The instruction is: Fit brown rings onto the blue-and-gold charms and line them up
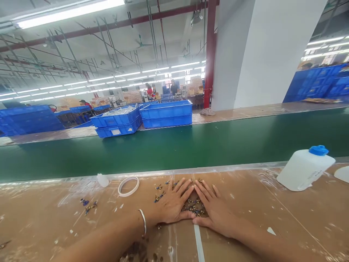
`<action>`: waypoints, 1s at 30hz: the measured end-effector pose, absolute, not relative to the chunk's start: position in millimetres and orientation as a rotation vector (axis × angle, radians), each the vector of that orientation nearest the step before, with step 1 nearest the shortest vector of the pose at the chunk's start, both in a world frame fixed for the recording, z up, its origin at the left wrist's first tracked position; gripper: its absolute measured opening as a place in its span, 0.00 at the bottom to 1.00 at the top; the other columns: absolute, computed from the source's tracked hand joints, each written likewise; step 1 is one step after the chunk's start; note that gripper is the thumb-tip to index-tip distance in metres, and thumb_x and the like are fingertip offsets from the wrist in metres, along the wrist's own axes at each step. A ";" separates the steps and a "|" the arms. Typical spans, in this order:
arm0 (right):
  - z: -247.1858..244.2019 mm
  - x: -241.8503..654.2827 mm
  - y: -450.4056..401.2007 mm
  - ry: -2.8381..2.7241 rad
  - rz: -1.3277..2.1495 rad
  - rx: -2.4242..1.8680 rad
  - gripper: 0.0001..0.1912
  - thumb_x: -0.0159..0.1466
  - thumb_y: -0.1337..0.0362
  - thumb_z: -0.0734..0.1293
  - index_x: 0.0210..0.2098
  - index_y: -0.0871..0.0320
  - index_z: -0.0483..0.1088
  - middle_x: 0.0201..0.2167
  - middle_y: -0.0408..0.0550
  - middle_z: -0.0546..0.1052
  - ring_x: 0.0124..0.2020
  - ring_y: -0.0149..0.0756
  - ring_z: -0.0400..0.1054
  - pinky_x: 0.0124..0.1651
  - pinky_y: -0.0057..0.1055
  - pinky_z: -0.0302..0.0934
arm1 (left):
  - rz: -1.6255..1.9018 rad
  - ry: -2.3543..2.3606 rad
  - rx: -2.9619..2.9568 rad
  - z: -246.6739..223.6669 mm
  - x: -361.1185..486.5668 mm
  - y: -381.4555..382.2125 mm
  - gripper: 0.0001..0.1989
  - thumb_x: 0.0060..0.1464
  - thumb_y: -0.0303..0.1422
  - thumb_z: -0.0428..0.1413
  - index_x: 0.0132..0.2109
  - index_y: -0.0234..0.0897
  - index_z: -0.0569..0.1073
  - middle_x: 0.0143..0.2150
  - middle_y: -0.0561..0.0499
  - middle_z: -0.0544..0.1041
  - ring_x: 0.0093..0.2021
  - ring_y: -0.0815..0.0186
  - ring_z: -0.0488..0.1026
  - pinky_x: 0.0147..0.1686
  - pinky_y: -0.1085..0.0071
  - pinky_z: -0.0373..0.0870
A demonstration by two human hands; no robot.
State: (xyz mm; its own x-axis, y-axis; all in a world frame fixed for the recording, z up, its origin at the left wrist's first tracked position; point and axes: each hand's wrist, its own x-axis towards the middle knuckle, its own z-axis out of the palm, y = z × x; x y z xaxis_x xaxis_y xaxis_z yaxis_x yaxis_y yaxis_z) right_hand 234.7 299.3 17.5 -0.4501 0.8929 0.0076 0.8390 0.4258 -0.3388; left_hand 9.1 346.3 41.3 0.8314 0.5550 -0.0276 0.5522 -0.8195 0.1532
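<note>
Several small gold-and-blue parts [194,209] lie in a loose cluster on the brown table, framed between my two hands. My left hand [172,203] rests flat with its fingers spread, a silver bangle on its wrist. Opposite it, my right hand [214,207] also lies flat, fingers stretched out. The thumbs meet at the near side and the index fingertips nearly touch at the far side. More of the small parts [159,196] are scattered just left of my left hand, and a few show beyond the fingertips. What lies under the palms is hidden.
A roll of white tape [128,194] and a small white bottle [103,180] are to the left. On the right stands a large white jug [302,171] with a blue cap. A green conveyor belt [169,149] runs behind; blue crates [167,113] stand beyond it.
</note>
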 end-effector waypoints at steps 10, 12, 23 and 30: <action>-2.7 250.1 470.6 -2.424 0.186 -1.537 0.36 0.69 0.41 0.57 0.67 0.56 0.56 0.69 0.59 0.54 0.70 0.54 0.47 0.67 0.58 0.47 | 0.113 0.939 2.914 23.7 51.0 519.3 0.34 0.66 0.50 0.41 0.72 0.41 0.48 0.73 0.39 0.53 0.73 0.51 0.46 0.67 0.40 0.40; -2.7 257.3 501.7 -2.390 0.120 -1.553 0.30 0.68 0.47 0.63 0.64 0.56 0.60 0.67 0.56 0.58 0.67 0.53 0.54 0.66 0.59 0.50 | 0.142 0.988 2.908 25.0 58.5 546.0 0.32 0.66 0.48 0.43 0.71 0.39 0.52 0.72 0.37 0.55 0.73 0.50 0.48 0.67 0.41 0.40; 30.0 190.4 446.1 -2.637 0.090 -0.815 0.21 0.73 0.53 0.55 0.63 0.47 0.63 0.66 0.47 0.62 0.69 0.41 0.52 0.71 0.50 0.40 | 0.554 1.429 2.789 131.9 -23.5 509.1 0.31 0.65 0.49 0.45 0.71 0.43 0.54 0.74 0.44 0.53 0.74 0.56 0.44 0.69 0.48 0.34; 36.3 108.6 364.7 -2.846 0.253 -0.196 0.21 0.72 0.51 0.59 0.61 0.46 0.66 0.66 0.42 0.63 0.70 0.34 0.50 0.72 0.42 0.38 | 0.778 1.655 2.651 150.8 -82.6 398.9 0.28 0.67 0.46 0.45 0.70 0.47 0.56 0.72 0.47 0.59 0.73 0.60 0.50 0.69 0.52 0.41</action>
State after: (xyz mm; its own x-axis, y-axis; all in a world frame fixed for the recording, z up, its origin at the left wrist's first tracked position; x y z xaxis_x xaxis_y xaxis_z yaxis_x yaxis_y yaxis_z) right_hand 108.6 364.7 36.3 -0.9524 0.1575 0.2610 0.1090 0.9755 -0.1911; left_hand -82.6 398.9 150.8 0.3559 0.8258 0.4375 0.8638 -0.4694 0.1833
